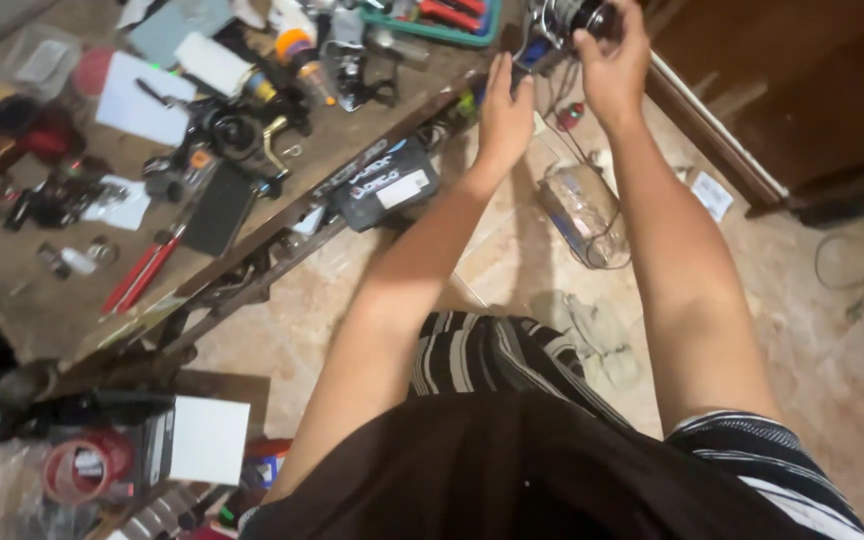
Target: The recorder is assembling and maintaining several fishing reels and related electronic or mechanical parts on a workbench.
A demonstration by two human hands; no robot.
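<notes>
Cluttered wooden workbench (42, 300) fills the left, above a pale tiled floor (832, 380). At its far right end, the right hand (612, 62) grips a dark fishing reel (570, 16) from above, while the left hand (504, 108), fingers extended, touches the reel's underside just beside it

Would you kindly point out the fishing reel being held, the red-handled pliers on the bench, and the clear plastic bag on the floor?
fishing reel (574, 15), head view, on its dark spool.
red-handled pliers (140, 272), head view, midway along the handles.
clear plastic bag (584, 212), head view, on its crinkled middle.
</notes>
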